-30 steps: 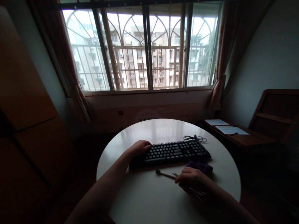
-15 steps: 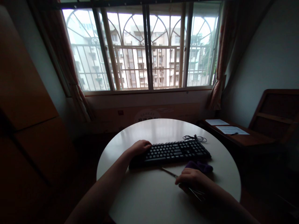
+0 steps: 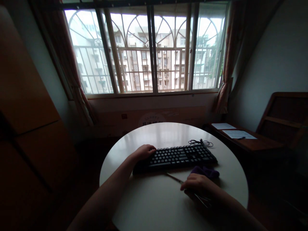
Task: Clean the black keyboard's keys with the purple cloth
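Observation:
A black keyboard [image 3: 176,156] lies on the white round table [image 3: 141,205]. My left hand [image 3: 143,151] is closed over its left end, fingertips at the far edge of the keys. Nearer to me, my right hand [image 3: 197,184] is closed around a thin, metallic-looking tool [image 3: 174,177] whose narrow tip points left, close to the keyboard's front edge. Several slim metal rods [image 3: 203,201] show below that palm; whether they belong to the same tool I cannot tell. A crumpled purple cloth [image 3: 209,172] lies just behind my right hand.
The keyboard's coiled cable [image 3: 201,142] rests behind its right end. To the right, a low wooden table [image 3: 264,144] holds paper sheets [image 3: 239,134] and a dark pen [image 3: 241,138], with a wooden chair [image 3: 281,118] beside it. A wooden cabinet [image 3: 31,144] stands left.

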A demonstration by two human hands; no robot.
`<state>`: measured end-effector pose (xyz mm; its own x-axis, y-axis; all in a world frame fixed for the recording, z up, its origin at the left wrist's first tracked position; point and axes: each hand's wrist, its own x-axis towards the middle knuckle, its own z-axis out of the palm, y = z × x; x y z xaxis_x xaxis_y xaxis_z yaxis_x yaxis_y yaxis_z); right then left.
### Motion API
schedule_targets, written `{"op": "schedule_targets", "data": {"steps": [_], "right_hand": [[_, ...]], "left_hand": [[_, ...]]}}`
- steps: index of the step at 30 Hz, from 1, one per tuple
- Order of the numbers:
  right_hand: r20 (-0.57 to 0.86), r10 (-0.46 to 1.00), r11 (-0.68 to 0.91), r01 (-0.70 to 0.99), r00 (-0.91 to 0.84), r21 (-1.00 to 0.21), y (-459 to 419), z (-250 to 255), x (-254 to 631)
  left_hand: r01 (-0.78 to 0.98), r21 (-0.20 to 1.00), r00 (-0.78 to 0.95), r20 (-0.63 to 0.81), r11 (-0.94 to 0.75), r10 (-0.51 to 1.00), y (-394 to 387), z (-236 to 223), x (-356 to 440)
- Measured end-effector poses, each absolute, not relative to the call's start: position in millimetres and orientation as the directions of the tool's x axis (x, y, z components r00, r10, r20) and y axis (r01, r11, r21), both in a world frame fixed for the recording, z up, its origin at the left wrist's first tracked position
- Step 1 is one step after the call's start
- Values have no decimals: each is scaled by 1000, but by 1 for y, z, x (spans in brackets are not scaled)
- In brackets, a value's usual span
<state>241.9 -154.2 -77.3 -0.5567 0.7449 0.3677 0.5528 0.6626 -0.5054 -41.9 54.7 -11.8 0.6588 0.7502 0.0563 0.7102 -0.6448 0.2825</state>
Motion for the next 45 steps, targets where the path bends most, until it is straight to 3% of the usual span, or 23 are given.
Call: {"op": "schedule_targets", "data": {"steps": [27,35,45], "right_hand": [[315,748,648,539,-584,-538,-151,-80,244],[341,727,681,562,-596,-469,-151,-78,243],[328,738,667,563,-590,-488,-151,-80,244]], "left_hand": [[716,279,652,62,-640,756,54,-11,-41],[711,281,657,62,-645,751,55,-12,-42],[717,281,651,60,-638,757,51,-9,-41]]}}
